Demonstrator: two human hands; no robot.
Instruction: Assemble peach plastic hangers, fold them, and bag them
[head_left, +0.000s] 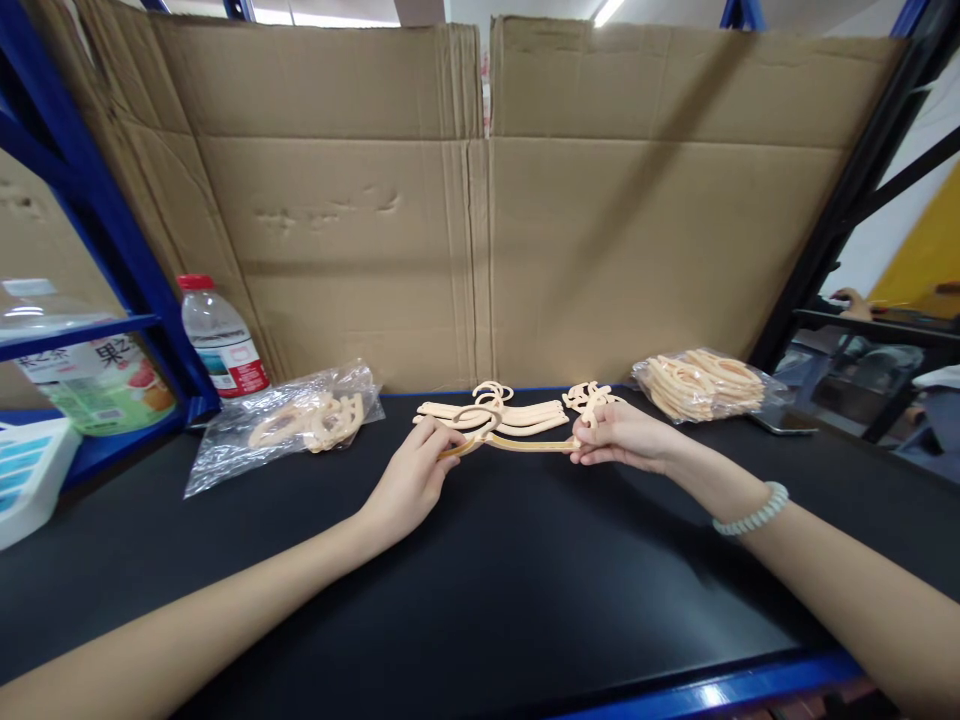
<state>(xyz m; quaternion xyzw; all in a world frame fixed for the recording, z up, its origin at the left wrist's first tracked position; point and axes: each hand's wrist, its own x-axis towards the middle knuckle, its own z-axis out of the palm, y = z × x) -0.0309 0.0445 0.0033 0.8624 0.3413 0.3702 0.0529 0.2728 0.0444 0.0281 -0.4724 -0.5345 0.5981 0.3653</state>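
A cream plastic clothes hanger [529, 445] is held above the black table, stretched between both hands. My left hand [411, 470] is closed around its left arm. My right hand [619, 437] pinches the right end, where a small cream piece [592, 405] also shows at the fingers; whether it is joined to the hanger I cannot tell. Just behind, several similar hangers [525, 415] lie stacked with their hooks [493, 392] toward the back. Beside them, past my right hand, sits a small pile of cream plastic pieces [581, 395].
On the left lies an open clear bag [322, 420] with cream pieces, near a red-capped bottle [221, 335]. A filled clear bag [701, 383] and a phone-like flat object [782, 421] are at right. Cardboard [360, 230] walls the back. A white tray [37, 480] stands far left.
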